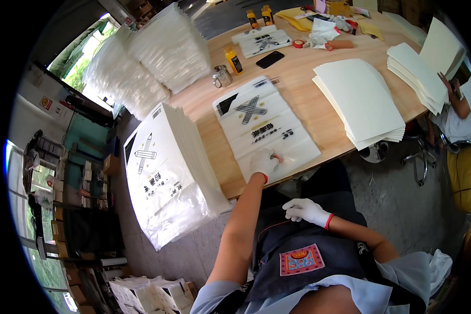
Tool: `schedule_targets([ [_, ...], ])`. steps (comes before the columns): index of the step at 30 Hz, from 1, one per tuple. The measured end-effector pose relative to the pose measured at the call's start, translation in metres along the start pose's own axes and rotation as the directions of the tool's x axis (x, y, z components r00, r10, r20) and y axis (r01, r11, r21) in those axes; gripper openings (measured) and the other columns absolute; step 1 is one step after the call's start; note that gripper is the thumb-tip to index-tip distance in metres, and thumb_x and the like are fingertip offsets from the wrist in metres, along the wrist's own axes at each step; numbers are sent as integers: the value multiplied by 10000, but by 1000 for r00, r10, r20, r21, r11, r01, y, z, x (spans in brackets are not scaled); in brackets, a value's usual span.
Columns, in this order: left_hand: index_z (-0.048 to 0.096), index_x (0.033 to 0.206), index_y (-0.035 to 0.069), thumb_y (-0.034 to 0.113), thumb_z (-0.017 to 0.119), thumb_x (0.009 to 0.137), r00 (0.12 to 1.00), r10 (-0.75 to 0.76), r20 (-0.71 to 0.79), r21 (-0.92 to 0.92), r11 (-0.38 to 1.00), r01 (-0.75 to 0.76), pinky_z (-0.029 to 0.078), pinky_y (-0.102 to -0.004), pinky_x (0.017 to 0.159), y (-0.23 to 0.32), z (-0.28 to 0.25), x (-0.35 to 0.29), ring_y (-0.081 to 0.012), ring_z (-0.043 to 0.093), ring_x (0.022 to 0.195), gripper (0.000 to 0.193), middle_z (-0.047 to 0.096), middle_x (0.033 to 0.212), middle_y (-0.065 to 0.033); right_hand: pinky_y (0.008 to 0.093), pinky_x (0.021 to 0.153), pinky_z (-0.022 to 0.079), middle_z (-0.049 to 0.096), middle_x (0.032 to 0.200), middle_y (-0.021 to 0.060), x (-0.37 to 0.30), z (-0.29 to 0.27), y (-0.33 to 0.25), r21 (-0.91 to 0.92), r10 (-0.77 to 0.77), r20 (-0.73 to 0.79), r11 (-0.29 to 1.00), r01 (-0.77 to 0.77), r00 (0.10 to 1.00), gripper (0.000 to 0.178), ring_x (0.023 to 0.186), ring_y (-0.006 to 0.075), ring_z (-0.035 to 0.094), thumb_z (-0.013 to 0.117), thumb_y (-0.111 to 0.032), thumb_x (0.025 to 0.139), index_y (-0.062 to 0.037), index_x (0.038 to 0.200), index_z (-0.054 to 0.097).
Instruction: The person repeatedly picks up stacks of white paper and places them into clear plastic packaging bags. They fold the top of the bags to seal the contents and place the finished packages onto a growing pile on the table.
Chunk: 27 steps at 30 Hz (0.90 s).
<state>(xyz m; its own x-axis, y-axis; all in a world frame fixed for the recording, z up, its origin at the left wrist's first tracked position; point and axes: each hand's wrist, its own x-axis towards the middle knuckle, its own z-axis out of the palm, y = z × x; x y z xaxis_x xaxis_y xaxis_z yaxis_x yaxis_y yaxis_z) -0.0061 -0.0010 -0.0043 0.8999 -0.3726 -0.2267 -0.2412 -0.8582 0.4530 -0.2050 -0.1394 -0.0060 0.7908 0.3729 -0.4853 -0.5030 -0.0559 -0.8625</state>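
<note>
My left hand (264, 161), in a white glove with a bare fingertip showing, rests on the near end of a printed white plastic bag (267, 125). The bag lies flat on top of a thin pile, with crossed pencils drawn on it. No firm grip on the plastic is visible. In front of my apron, my right hand (306, 211) hovers over my lap, gloved in white with a red cuff edge. Its fingers are loosely bent and apart, with nothing seen in them. To the left stands a tall stack of filled, pencil-printed bags (159, 162).
White paper sheets (358, 99) lie fanned at the right. Behind the bag are a metal jar (222, 76), a yellow bottle (234, 61) and a phone (270, 59). Wrapped white stacks (167, 47) rise at the far left. Another person (460, 107) sits right, handling paper (416, 73).
</note>
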Motion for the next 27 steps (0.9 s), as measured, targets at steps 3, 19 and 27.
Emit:
schedule_targets([
  [3,659,824,98,279,633,789,999,16,38,-78,997,-13,470,-372,776,7,-7,3,-283,618,877,186,661,915,-125,252,685,518,673,907,72,-3,-7,7,28,-4,-4,1000,4,1000,287,757,115,617,579,-202,911,-38,1147,593],
  [19,599,954,71,89,575,885,889,60,-453,-614,702,-361,490,-327,693,23,-48,16,-156,601,753,75,630,840,-66,454,780,474,623,1061,234,149,-90,-64,-233,-225,-506,965,119,832,456,958,367,609,521,-413,904,-18,1121,588],
  [27,541,1031,95,25,551,901,956,52,-290,-867,409,-285,450,-237,576,53,-113,-4,-84,525,619,148,621,827,-22,353,670,478,663,789,110,61,-97,-87,-480,-249,-460,877,-3,852,420,723,208,630,514,-391,894,4,843,646],
])
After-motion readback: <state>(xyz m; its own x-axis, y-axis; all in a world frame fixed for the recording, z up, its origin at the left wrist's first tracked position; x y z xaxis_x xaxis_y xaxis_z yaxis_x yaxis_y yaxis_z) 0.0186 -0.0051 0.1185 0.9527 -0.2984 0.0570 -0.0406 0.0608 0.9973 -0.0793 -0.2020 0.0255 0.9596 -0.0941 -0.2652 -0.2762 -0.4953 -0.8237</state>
